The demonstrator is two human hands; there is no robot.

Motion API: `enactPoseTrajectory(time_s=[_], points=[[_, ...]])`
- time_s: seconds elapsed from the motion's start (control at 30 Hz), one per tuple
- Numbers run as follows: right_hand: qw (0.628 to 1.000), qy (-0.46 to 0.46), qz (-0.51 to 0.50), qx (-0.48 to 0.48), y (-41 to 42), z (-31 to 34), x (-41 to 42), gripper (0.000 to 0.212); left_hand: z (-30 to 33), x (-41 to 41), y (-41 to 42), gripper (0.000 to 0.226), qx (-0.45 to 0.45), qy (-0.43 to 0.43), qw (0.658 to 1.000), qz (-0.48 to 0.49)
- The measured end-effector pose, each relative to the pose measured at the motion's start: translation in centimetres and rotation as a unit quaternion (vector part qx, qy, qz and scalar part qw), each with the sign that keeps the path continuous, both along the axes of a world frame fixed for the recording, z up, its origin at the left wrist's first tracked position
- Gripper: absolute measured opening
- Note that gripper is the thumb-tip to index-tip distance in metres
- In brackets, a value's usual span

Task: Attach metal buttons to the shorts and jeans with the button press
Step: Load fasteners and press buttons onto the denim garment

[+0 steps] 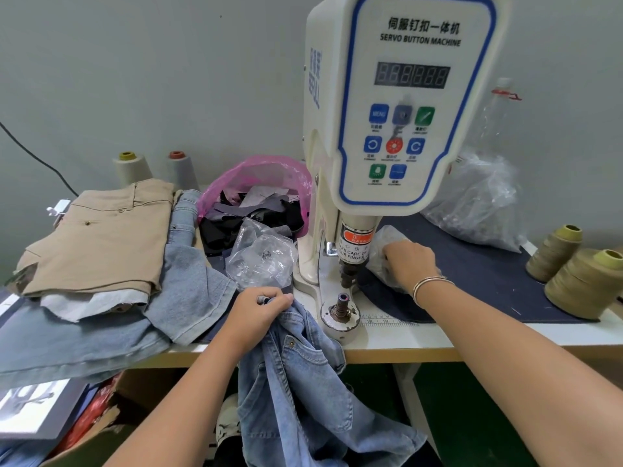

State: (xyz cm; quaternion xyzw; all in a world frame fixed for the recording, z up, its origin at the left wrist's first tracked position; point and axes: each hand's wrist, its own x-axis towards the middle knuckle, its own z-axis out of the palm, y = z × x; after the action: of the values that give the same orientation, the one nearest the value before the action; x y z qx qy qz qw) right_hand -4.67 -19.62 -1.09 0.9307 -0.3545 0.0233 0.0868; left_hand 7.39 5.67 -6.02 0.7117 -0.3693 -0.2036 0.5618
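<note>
Your left hand fingers pinch the soft, faded jeans at the press's seven o'clock; your right hand fingers curl into a crinkly clear bag at four o'clock.

Even, soft indoor light, faint shadows, sharp centre, wide-angle bending at edges.

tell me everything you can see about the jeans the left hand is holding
The jeans are light blue denim, crumpled, hanging over the table edge in front of the button press. A front pocket with a small rivet and orange stitching shows. The left hand grips the waistband beside the press's lower die; the fabric is not on it.
</note>
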Motion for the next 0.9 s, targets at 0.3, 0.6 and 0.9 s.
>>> enactPoseTrajectory(time_s=[0.3,0.6,0.9], points=[[0.990,0.024,-0.071,0.123,0.0,2.2,-0.4,0.025,0.0,0.1,0.0,0.036,0.001,-0.005,1.000,0.003],[0.872,-0.445,-0.034,0.202,1.0,1.1,-4.6,0.014,0.1,0.0,0.0,0.036,-0.003,0.007,1.000,0.003],[0.520,-0.441,-0.060,0.729,11.7,-1.2,-4.1,0.030,0.0,-0.1,0.1,0.037,-0.004,-0.008,1.000,0.005]])
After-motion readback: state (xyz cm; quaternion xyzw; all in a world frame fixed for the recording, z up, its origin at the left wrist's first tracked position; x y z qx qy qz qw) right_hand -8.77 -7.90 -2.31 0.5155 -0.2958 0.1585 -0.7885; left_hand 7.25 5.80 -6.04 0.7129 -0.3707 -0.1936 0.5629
